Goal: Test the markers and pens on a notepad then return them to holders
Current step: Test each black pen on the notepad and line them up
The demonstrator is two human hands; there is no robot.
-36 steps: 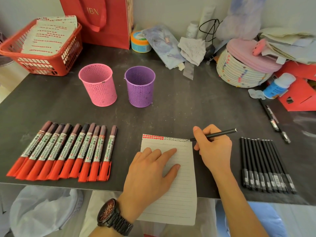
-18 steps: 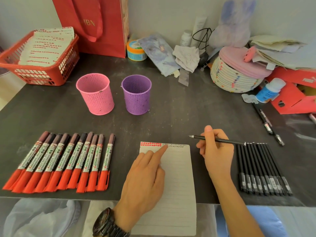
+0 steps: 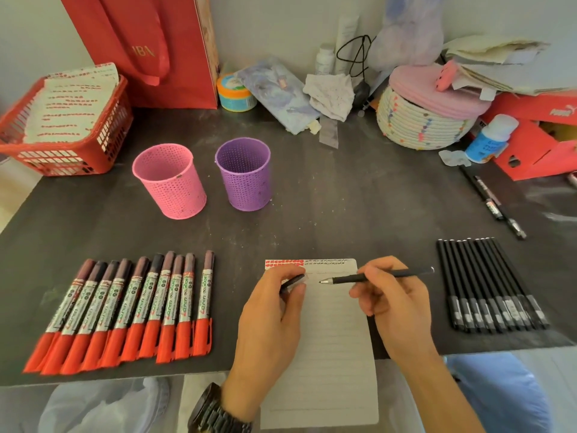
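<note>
While over notepad [image 3: 334, 339], pen [image 3: 345, 279] and cap [image 3: 293, 282] apart.

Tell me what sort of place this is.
Likely a home craft desk: a dark table against a wall, rows of markers and black pens, and household clutter like a shoebox and a rope basket.

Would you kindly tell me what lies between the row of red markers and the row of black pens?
Head view: the notepad, with the left hand pinching a pen cap and the right hand holding an uncapped black pen over it.
</note>
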